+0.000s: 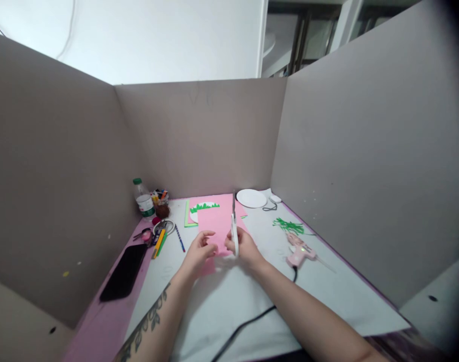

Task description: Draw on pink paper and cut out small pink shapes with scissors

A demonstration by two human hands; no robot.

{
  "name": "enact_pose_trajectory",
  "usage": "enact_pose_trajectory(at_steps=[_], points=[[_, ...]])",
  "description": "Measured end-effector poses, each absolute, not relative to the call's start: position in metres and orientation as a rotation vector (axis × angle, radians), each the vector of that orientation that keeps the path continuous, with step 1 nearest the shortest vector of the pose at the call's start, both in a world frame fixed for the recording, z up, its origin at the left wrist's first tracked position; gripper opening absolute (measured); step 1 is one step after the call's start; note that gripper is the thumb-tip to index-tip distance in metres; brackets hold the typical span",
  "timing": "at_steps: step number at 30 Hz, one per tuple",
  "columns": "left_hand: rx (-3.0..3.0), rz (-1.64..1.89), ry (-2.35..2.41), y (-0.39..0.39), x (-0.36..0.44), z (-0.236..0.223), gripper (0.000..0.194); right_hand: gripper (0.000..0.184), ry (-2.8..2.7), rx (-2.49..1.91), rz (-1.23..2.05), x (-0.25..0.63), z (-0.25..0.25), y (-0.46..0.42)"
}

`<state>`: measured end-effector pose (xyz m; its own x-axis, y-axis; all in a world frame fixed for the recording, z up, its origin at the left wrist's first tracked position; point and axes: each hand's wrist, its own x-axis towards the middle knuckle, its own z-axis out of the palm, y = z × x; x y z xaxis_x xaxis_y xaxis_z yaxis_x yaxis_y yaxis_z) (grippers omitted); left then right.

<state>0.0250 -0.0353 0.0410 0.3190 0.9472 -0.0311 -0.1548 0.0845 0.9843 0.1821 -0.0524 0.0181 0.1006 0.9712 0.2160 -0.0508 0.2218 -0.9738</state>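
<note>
My right hand is closed round the white handles of a pair of scissors, whose blades point up and away from me. Left of it, my left hand has its fingers bent and pinched at a sheet of pink paper. The sheet is between and beyond my hands, and part of it shows below the left hand. Behind it, a white paper disc with a green grass-like strip rests on a stack of pink and green sheets.
On the white-covered table are a pink glue gun with a black cord, green strips, a white plate, a pencil, a yellow cutter, a phone and a bottle. Grey partitions enclose three sides.
</note>
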Motion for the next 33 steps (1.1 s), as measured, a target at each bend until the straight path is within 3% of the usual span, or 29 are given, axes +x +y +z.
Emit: enact_pose_trajectory(at_steps=[7, 14, 18, 27, 33], points=[[1.372, 0.815, 0.909, -0.041, 0.024, 0.042, 0.043, 0.026, -1.165, -1.05, 0.976, 0.184, 0.02, -0.052], [1.15, 1.058, 0.889, -0.038, 0.02, 0.052, 0.021, 0.032, -1.342, -0.965, 1.016, 0.186, 0.017, -0.058], [0.94, 1.186, 0.846, -0.036, 0.014, 0.059, 0.027, 0.033, -1.459, -0.95, 1.067, 0.181, 0.014, -0.062], [0.903, 1.307, 0.828, -0.04, 0.01, 0.071, 0.034, 0.013, -1.539, -1.139, 1.106, 0.169, 0.004, -0.067], [0.888, 1.515, 0.806, -0.038, 0.009, 0.073, 0.044, 0.023, -1.629, -1.099, 1.153, 0.162, 0.009, -0.076]])
